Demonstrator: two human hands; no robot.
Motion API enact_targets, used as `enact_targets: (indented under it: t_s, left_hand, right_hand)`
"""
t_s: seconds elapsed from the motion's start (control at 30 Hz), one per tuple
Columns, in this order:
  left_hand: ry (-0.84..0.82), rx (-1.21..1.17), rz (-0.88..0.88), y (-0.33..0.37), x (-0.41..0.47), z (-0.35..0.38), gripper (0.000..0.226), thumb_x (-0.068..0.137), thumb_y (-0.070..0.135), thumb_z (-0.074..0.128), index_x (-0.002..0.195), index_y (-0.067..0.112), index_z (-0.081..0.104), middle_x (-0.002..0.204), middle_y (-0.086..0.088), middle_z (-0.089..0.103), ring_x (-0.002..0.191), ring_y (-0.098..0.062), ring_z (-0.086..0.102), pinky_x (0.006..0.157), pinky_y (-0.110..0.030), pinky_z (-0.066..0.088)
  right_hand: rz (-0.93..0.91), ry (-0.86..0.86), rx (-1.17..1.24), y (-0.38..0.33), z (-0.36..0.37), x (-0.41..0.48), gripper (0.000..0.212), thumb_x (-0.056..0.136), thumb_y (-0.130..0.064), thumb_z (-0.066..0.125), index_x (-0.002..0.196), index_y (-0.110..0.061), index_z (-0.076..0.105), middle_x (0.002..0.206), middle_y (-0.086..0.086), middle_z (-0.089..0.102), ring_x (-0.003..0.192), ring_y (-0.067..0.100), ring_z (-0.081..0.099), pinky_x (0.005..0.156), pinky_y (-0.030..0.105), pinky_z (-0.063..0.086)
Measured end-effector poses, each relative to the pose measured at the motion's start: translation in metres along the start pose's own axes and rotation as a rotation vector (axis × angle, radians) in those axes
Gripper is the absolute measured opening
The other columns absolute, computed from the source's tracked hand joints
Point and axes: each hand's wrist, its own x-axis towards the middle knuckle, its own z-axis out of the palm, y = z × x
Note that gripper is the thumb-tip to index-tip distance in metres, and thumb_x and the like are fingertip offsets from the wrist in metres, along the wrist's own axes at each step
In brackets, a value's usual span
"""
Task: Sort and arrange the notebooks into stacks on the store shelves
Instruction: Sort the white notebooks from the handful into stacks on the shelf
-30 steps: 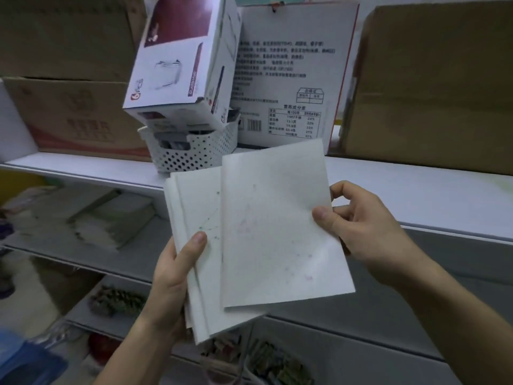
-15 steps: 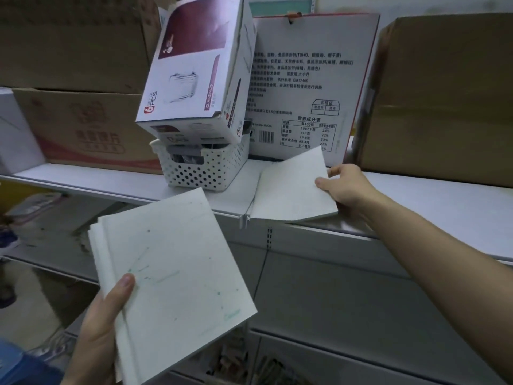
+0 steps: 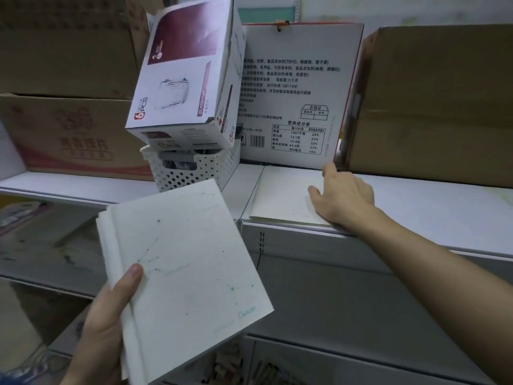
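Your right hand (image 3: 345,200) lies flat, fingers loose and gripping nothing, on a single white notebook (image 3: 283,195). That notebook lies at the front edge of the upper shelf (image 3: 444,212), its back edge just before the white printed carton (image 3: 294,87). Your left hand (image 3: 107,332) grips a stack of notebooks (image 3: 188,273) in the air below the shelf's front edge, with the thumb pressed on the top cover, which reads "Cancer". The perforated white basket (image 3: 191,169) stands on the shelf left of the lone notebook, with a tilted mug box (image 3: 186,73) on it.
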Motion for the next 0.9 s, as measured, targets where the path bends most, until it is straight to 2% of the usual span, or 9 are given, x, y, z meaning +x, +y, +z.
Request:
enact_targets:
  t_s: [0.07,0.13,0.2,0.27,0.37,0.5,0.63,0.77,0.9]
  left_hand:
    - [-0.06,0.014,0.024,0.008,-0.003,0.023,0.086,0.063,0.059,0.087,0.134,0.013,0.066,0.124,-0.019,0.072,0.112,-0.041,0.07,0.09,-0.063,0.053]
    - [-0.117,0.057,0.072,0.013,-0.003,0.042,0.105,0.045,0.061,0.096,0.133,0.014,0.066,0.127,-0.02,0.071,0.114,-0.043,0.069,0.091,-0.064,0.053]
    - [-0.163,0.061,0.099,0.012,0.004,0.05,0.107,0.045,0.063,0.096,0.134,0.013,0.064,0.128,-0.02,0.07,0.115,-0.045,0.067,0.095,-0.067,0.052]
    - [-0.2,0.055,0.111,0.011,0.011,0.06,0.105,0.049,0.062,0.095,0.135,0.013,0.063,0.129,-0.02,0.069,0.116,-0.046,0.066,0.103,-0.07,0.046]
    - [-0.265,0.061,0.127,0.011,0.015,0.078,0.1,0.057,0.061,0.092,0.137,0.011,0.06,0.131,-0.021,0.068,0.118,-0.047,0.065,0.106,-0.069,0.042]
    - [-0.329,0.09,0.137,0.011,0.021,0.093,0.095,0.068,0.059,0.087,0.141,0.009,0.055,0.134,-0.021,0.066,0.121,-0.045,0.064,0.104,-0.066,0.047]
    - [-0.347,0.104,0.151,0.015,0.016,0.109,0.095,0.069,0.06,0.086,0.141,0.007,0.052,0.133,-0.019,0.067,0.119,-0.04,0.067,0.092,-0.052,0.059]
    - [-0.337,0.097,0.19,0.016,0.008,0.116,0.09,0.074,0.056,0.083,0.141,0.005,0.052,0.132,-0.017,0.068,0.118,-0.036,0.068,0.087,-0.042,0.06]
    - [-0.364,0.131,0.224,0.011,0.001,0.116,0.091,0.076,0.057,0.082,0.144,0.005,0.05,0.137,-0.019,0.064,0.122,-0.039,0.065,0.094,-0.051,0.058]
  right_hand:
    - [-0.115,0.131,0.149,-0.003,-0.009,-0.014,0.03,0.099,-0.045,0.045,0.113,-0.02,0.053,0.103,0.003,0.066,0.091,0.03,0.06,0.073,0.038,0.043]
    - [-0.266,0.184,0.445,-0.012,-0.02,-0.035,0.023,0.099,-0.043,0.051,0.1,-0.021,0.059,0.078,-0.006,0.061,0.074,0.018,0.057,0.066,0.034,0.042]
    - [-0.299,0.041,0.81,-0.026,-0.034,-0.062,0.028,0.097,-0.047,0.053,0.093,-0.021,0.062,0.067,-0.004,0.06,0.064,0.01,0.056,0.059,0.03,0.043]
    - [-0.252,-0.165,1.065,-0.036,-0.042,-0.085,0.037,0.09,-0.058,0.053,0.097,-0.024,0.064,0.075,-0.005,0.065,0.067,0.009,0.062,0.056,0.03,0.046]
    - [-0.247,-0.154,1.083,-0.034,-0.042,-0.105,0.037,0.085,-0.059,0.06,0.103,-0.027,0.064,0.083,-0.015,0.066,0.074,0.007,0.062,0.063,0.031,0.051]
    - [-0.186,-0.026,1.106,-0.023,-0.045,-0.121,0.031,0.085,-0.048,0.07,0.105,-0.025,0.065,0.101,-0.009,0.073,0.089,0.019,0.07,0.078,0.05,0.059]
    - [-0.122,0.077,1.094,-0.019,-0.045,-0.133,0.019,0.091,-0.034,0.073,0.104,-0.024,0.064,0.101,-0.009,0.072,0.088,0.017,0.07,0.077,0.05,0.059]
    - [-0.091,0.101,1.113,-0.016,-0.047,-0.14,0.022,0.09,-0.033,0.074,0.105,-0.02,0.064,0.101,-0.007,0.072,0.088,0.018,0.07,0.076,0.05,0.06]
    - [-0.121,0.048,1.178,-0.003,-0.05,-0.15,0.017,0.093,-0.026,0.07,0.106,-0.015,0.067,0.1,-0.001,0.074,0.091,0.019,0.072,0.079,0.045,0.061]
